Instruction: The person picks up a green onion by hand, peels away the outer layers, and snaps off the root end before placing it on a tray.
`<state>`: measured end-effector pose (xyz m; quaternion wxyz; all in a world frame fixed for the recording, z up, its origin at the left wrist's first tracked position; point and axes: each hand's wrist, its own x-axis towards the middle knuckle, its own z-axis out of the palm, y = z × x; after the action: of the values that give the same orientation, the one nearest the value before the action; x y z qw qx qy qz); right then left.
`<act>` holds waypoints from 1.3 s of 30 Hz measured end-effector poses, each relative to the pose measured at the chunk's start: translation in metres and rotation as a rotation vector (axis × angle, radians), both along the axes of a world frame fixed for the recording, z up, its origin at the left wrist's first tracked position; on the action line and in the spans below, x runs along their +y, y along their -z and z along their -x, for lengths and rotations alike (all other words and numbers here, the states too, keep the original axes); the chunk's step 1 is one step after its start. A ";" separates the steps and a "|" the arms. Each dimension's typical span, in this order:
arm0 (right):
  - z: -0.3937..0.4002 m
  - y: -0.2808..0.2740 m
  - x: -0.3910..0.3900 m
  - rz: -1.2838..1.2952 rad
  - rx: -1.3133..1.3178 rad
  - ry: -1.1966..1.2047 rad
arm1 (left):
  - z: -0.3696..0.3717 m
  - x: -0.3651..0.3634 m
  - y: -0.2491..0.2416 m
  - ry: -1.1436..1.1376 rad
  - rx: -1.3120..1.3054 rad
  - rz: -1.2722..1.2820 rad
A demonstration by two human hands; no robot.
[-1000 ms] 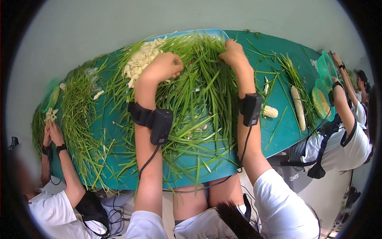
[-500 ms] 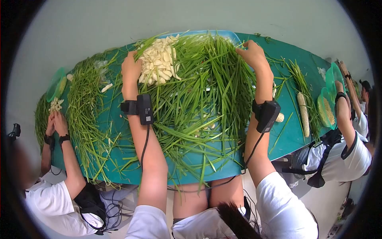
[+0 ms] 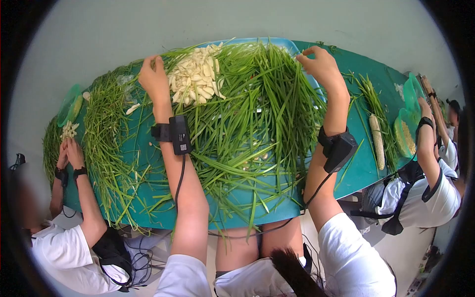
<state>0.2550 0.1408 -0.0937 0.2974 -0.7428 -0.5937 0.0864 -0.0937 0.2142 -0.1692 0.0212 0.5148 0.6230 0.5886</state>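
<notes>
My left hand is just left of a pile of peeled garlic cloves. Its thumb and fingers are bent and apart, near thin green stalks, with nothing visible between them. At the right, my right hand is over the corner of a light blue tray; its thumb and fingertips are drawn together in a pinch, and whatever is in them is too small to make out. Between my hands spreads a large heap of long green garlic chives, covering much of the tray and hanging toward the table's near edge.
Another heap of green stalks lies at the left of the green table. A person at the left handles white pieces beside a green basket. To the right are a corn cob, a green basket and other people.
My left hand has moved left, away from the garlic cloves. My right hand has shifted slightly right, its thumb and fingers closer together, and more of the tray's right rim shows.
</notes>
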 end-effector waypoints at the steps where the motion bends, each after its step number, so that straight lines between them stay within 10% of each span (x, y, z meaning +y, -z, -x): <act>1: 0.000 -0.001 -0.001 -0.009 0.011 -0.004 | 0.000 0.001 -0.003 0.024 -0.048 -0.025; 8: 0.001 -0.006 -0.004 -0.067 0.013 -0.029 | -0.014 -0.017 -0.046 0.189 -0.129 -0.179; 15: 0.065 -0.032 -0.031 0.331 0.410 -0.838 | -0.071 -0.053 -0.095 0.553 -0.233 -0.234; 22: 0.086 -0.031 -0.025 -0.244 0.949 -0.567 | -0.095 -0.092 -0.121 1.006 -0.035 -0.035; 27: 0.063 -0.044 -0.034 -0.526 0.783 -0.562 | -0.091 -0.097 -0.117 1.144 0.039 0.145; 36: 0.079 -0.053 -0.063 -0.173 0.557 -0.876 | -0.105 -0.110 -0.125 1.040 -0.106 -0.150; 39: 0.095 -0.045 -0.064 -0.090 0.540 -0.874 | -0.101 -0.117 -0.131 1.128 -0.075 0.096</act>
<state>0.1596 0.0765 -0.0487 0.4079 -0.3632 -0.7537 0.3655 0.0071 0.0973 -0.0380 0.3779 0.7451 0.2765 0.4750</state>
